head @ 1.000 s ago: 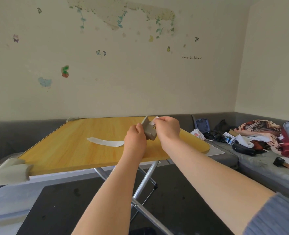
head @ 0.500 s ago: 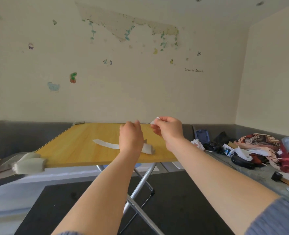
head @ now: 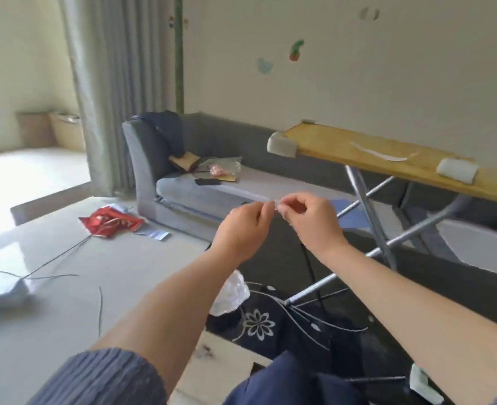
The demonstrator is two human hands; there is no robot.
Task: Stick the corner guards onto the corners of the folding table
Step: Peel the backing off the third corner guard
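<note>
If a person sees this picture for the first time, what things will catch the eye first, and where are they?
In the centre, the left hand and right hand meet, pinching a small pale scrap between their fingertips. At upper right stands the folding table, one corner guard fitted on its near corner, a loose corner guard lying on top. A red wrapper lies on the floor at left.

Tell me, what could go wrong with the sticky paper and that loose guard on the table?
1. Both hands, left hand and right hand, pinch a small backing strip; it may cling to the fingers or drop onto the littered floor.
2. The loose corner guard lies near the folding table edge; its glue might, if bared, stick there or catch dust.
</note>
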